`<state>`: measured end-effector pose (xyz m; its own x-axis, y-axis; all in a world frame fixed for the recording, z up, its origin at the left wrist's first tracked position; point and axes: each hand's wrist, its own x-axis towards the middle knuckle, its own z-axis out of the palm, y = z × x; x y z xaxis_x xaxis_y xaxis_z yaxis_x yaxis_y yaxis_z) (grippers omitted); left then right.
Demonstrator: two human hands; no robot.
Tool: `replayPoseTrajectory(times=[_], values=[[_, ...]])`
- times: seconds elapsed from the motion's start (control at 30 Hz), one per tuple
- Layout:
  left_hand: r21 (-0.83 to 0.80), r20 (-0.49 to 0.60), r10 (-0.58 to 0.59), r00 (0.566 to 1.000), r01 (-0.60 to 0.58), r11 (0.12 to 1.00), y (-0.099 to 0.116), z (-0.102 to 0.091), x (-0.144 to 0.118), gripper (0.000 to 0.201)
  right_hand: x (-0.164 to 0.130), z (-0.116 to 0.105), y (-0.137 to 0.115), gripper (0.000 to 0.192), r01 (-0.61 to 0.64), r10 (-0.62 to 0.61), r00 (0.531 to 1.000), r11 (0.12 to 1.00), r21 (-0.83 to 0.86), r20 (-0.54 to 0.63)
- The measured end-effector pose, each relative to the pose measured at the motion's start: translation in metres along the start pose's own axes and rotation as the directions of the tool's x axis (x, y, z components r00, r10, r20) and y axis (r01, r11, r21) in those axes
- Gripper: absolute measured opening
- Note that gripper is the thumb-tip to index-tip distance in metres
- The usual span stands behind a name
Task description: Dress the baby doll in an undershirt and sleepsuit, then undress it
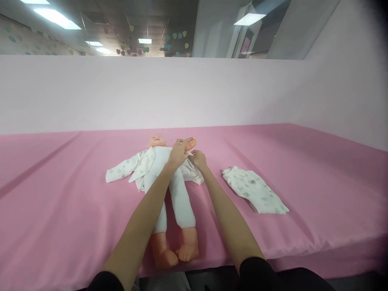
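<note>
A baby doll lies on its back, its feet toward me, with a white cloth body. A white printed baby shirt is partly on it; one sleeve stretches out to the left. My left hand is closed around the doll's arm on the right side, and the doll's bare hand sticks out past my fingers. Just to the right, my right hand pinches the shirt's fabric near that arm. The shirt's right part lies bunched below both hands. My left forearm covers some of the doll's torso and one leg.
White printed baby pants lie folded on the pink sheet, right of the doll. A low white wall runs along the back, with a glass pane above it. The sheet's front edge is close to my body.
</note>
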<state>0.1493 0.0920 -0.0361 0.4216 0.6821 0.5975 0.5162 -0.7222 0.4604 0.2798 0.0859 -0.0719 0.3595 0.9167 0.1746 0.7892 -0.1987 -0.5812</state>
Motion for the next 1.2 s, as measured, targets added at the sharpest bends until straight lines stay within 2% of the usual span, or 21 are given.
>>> replayPoseTrajectory(times=[0.1, 0.23, 0.33, 0.4, 0.5, 0.63, 0.73, 0.8, 0.93, 1.1, 1.2], values=[[0.024, -0.012, -0.044, 0.999, 0.044, 0.999, -0.003, -0.001, 0.000, 0.064, -0.001, -0.001, 0.001, 0.023, -0.020, 0.028, 0.995, 0.996, 0.090, -0.093], [0.104, 0.100, -0.069, 0.993, 0.058, 0.993, -0.005, -0.002, -0.002, 0.063, -0.004, -0.006, 0.006, 0.026, 0.015, -0.021, 0.971, 1.000, -0.025, -0.238], [0.130, 0.144, -0.062, 0.988, 0.043, 0.991, -0.006, -0.001, -0.003, 0.066, -0.002, -0.011, 0.016, 0.029, 0.032, -0.039, 0.969, 0.999, -0.033, -0.243], [0.099, 0.130, -0.051, 0.990, 0.039, 0.994, -0.007, -0.002, -0.004, 0.070, 0.002, -0.012, 0.021, 0.026, 0.002, 0.020, 0.981, 0.994, 0.113, -0.194], [0.018, 0.089, -0.041, 0.995, 0.039, 0.999, -0.008, -0.005, -0.004, 0.073, 0.007, -0.009, 0.022, 0.019, -0.126, 0.169, 0.982, 0.923, 0.362, -0.089], [-0.092, 0.070, -0.051, 0.996, 0.057, 0.994, -0.007, -0.012, -0.005, 0.071, 0.008, -0.003, 0.012, 0.015, -0.238, 0.224, 0.971, 0.837, 0.493, 0.090], [-0.114, 0.085, -0.073, 0.994, 0.083, 0.990, -0.006, -0.014, -0.006, 0.071, 0.004, -0.003, 0.005, 0.017, -0.262, 0.186, 0.964, 0.795, 0.547, 0.191], [-0.125, 0.087, -0.071, 0.994, 0.082, 0.989, -0.005, -0.015, -0.006, 0.071, -0.001, -0.007, 0.002, 0.023, -0.264, 0.118, 0.954, 0.768, 0.583, 0.277], [-0.134, 0.080, -0.060, 0.995, 0.071, 0.988, -0.004, -0.015, -0.007, 0.069, -0.009, -0.018, 0.002, 0.032, -0.270, -0.059, 0.878, 0.759, 0.592, 0.476], [-0.139, 0.086, -0.046, 0.995, 0.058, 0.989, 0.000, -0.016, -0.010, 0.069, -0.014, -0.022, 0.008, 0.033, -0.172, -0.143, 0.822, 0.861, 0.479, 0.551], [-0.128, 0.090, -0.052, 0.995, 0.063, 0.990, 0.000, -0.017, -0.010, 0.070, -0.011, -0.015, 0.010, 0.027, -0.090, -0.138, 0.875, 0.895, 0.436, 0.463]])
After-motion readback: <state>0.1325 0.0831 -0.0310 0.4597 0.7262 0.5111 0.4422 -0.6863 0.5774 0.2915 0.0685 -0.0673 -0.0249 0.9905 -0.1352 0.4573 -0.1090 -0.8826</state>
